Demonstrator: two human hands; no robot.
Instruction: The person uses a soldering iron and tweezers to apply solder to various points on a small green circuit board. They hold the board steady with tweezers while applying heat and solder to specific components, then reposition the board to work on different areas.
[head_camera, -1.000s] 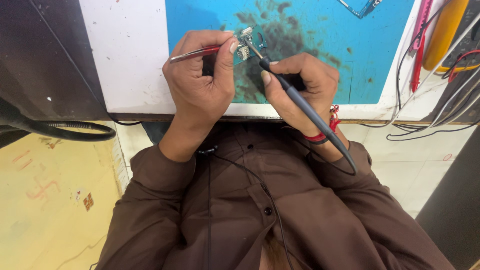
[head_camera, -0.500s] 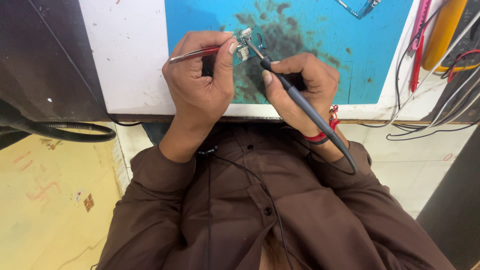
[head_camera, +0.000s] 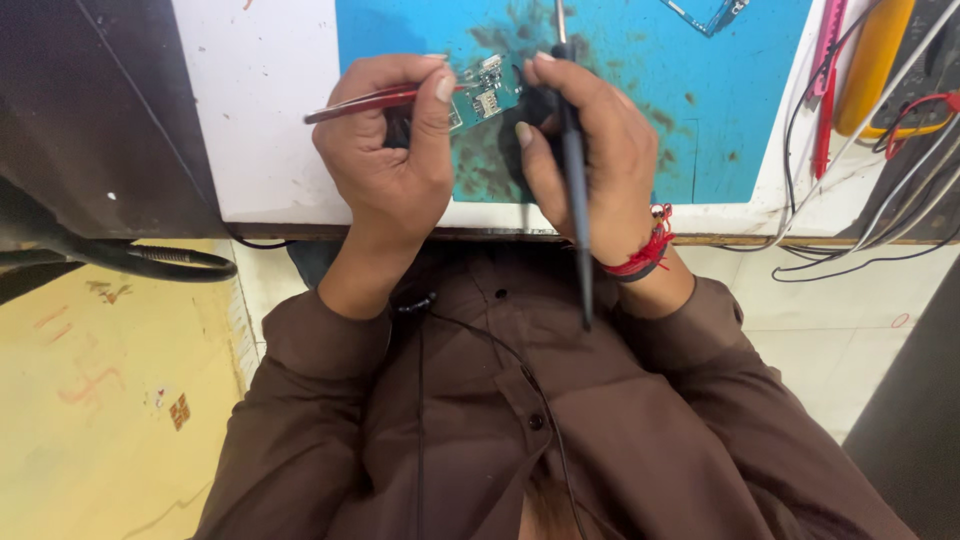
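Note:
My left hand (head_camera: 390, 165) grips red-handled tweezers (head_camera: 365, 101) that pinch a small green circuit board (head_camera: 484, 93) above the blue work mat (head_camera: 620, 60). My right hand (head_camera: 590, 160) holds a black soldering iron (head_camera: 572, 170) almost upright, its metal tip pointing away past the top of the board and its cable trailing back over my wrist. A red thread band (head_camera: 645, 252) circles my right wrist. Both hands sit close together over a dark stained patch of the mat.
The white bench (head_camera: 260, 110) has its front edge just under my wrists. Red and black leads, a pink tool (head_camera: 826, 80) and a yellow-cased tool (head_camera: 872, 60) lie at the right. A black cable (head_camera: 150, 260) loops at the left over the yellowish floor.
My right hand has swung the soldering iron from a slanted pose to nearly upright, its tip now pointing away past the board. My left hand still holds the board in the tweezers.

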